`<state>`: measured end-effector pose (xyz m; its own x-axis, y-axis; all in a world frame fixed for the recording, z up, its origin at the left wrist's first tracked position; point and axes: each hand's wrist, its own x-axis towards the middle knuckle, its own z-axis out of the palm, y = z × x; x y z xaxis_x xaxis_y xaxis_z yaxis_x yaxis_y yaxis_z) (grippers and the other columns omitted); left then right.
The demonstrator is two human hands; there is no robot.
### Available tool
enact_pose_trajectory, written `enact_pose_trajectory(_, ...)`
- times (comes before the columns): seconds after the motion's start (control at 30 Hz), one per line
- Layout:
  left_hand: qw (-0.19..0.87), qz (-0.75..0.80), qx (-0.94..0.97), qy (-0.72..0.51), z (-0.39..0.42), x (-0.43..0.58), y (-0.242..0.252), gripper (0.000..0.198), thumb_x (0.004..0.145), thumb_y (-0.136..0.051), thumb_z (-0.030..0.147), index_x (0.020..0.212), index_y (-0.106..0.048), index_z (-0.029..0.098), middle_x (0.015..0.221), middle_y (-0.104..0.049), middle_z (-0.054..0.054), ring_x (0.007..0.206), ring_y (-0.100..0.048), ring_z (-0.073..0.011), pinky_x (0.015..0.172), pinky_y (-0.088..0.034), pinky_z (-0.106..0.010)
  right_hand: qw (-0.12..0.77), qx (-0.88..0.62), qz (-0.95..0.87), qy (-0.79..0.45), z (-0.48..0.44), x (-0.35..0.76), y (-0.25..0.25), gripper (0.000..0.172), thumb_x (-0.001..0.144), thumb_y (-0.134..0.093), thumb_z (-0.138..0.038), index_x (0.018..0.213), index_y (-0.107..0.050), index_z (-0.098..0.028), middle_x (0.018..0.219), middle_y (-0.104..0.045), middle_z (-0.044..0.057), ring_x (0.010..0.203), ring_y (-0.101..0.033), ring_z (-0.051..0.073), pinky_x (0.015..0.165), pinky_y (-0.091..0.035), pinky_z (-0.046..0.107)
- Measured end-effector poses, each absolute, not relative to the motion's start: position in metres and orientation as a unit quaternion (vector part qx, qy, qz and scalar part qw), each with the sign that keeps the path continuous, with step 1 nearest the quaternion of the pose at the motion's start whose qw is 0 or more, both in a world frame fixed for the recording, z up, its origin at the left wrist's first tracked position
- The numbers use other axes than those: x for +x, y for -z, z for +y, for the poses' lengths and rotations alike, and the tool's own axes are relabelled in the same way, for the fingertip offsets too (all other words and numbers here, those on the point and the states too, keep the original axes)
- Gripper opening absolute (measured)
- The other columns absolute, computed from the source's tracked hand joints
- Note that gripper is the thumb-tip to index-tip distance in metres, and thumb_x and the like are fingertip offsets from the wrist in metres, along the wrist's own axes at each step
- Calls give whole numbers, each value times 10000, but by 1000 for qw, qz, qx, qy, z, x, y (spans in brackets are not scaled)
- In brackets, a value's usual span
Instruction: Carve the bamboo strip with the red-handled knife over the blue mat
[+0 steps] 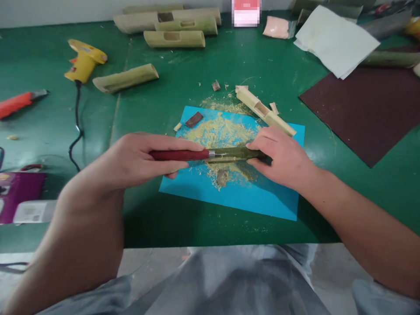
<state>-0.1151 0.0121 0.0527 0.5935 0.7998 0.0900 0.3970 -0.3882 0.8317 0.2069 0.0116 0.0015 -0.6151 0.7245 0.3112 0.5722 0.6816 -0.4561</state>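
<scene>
My left hand (144, 157) is closed around a carving tool with a red handle (179, 155) and a silver collar. Its thin metal tip lies against a green bamboo piece (229, 154), and the tip's exact shape is hard to make out. My right hand (278, 151) pinches the other end of that bamboo, with its fingers hiding part of it. Both hands are over a blue sheet (262, 201) strewn with pale bamboo shavings (213, 129). Just beyond my right hand, a pale split bamboo strip (272, 117) with a cut-out rests partly on the sheet.
At left are a yellow hot-air tool (83, 61) with a black cord, an orange-handled cutter (19, 104) and a purple box (24, 188). Cut bamboo tubes (175, 39) lie at the back. A dark brown sheet (367, 113) and white paper (337, 41) are at right.
</scene>
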Motion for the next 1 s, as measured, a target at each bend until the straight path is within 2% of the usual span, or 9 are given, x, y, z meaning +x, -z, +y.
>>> enact_pose_trajectory(0.23, 454, 466, 729, -213, 8, -111, -57, 325, 843, -781, 221, 1158, -812, 296, 1023, -826, -24, 530, -670, -74, 504, -582, -136, 250, -366, -880, -169, 12, 207, 0, 85, 914, -653, -250, 981, -661, -198, 1006, -656, 92, 976, -601, 257, 840, -500, 413)
enact_pose_trajectory(0.47, 485, 503, 686, -202, 5, -113, -56, 290, 902, -748, 311, 1185, -801, 281, 1008, -828, -57, 483, -577, -64, 440, -540, -173, 259, -358, -882, -161, 13, 208, 2, 84, 912, -658, -244, 982, -658, -199, 998, -655, 91, 965, -603, 257, 823, -502, 407)
enact_pose_trajectory(0.53, 482, 496, 694, -201, 5, -115, -54, 292, 908, -744, 306, 1195, -796, 285, 1012, -828, -51, 498, -601, -70, 448, -544, -174, 257, -359, -883, -161, 13, 208, 2, 88, 911, -660, -249, 984, -660, -199, 1001, -656, 91, 967, -603, 257, 825, -503, 408)
enact_pose_trajectory(0.6, 458, 486, 715, -206, 5, -117, -53, 300, 891, -763, 282, 1188, -798, 302, 1069, -824, -40, 650, -714, -104, 570, -613, -181, 257, -358, -883, -160, 13, 208, 2, 88, 910, -660, -249, 978, -662, -194, 1000, -657, 93, 971, -604, 259, 828, -505, 410)
enact_pose_trajectory(0.67, 424, 470, 744, -212, 5, -118, -51, 319, 866, -790, 257, 1179, -800, 322, 1140, -813, -22, 906, -781, -145, 807, -658, -214, 257, -358, -884, -158, 13, 208, 2, 84, 911, -656, -246, 973, -662, -191, 999, -657, 95, 972, -604, 259, 832, -507, 411)
enact_pose_trajectory(0.73, 395, 455, 769, -214, 6, -117, -50, 323, 858, -799, 248, 1170, -803, 332, 1174, -805, -6, 1057, -772, -158, 981, -624, -243, 253, -359, -884, -159, 13, 208, 2, 83, 914, -650, -246, 978, -661, -193, 1001, -657, 94, 973, -604, 258, 837, -509, 413)
enact_pose_trajectory(0.77, 390, 450, 775, -214, 6, -116, -50, 321, 859, -798, 248, 1169, -803, 334, 1172, -805, -1, 1067, -771, -156, 999, -615, -240, 251, -359, -884, -161, 13, 208, 2, 86, 916, -648, -247, 982, -660, -194, 1005, -658, 94, 972, -605, 258, 838, -511, 414)
enact_pose_trajectory(0.83, 395, 449, 772, -215, 5, -114, -51, 318, 869, -784, 246, 1175, -800, 329, 1158, -809, 0, 1040, -779, -151, 944, -629, -215, 249, -359, -884, -166, 13, 208, 1, 86, 917, -647, -247, 986, -659, -198, 1007, -659, 93, 972, -607, 259, 840, -513, 417)
enact_pose_trajectory(1.0, 435, 465, 742, -209, 4, -112, -54, 321, 907, -736, 247, 1218, -781, 313, 1075, -825, -12, 800, -776, -131, 597, -612, -159, 258, -356, -882, -168, 13, 208, 1, 89, 916, -652, -243, 987, -660, -190, 1000, -662, 99, 959, -612, 261, 824, -516, 419)
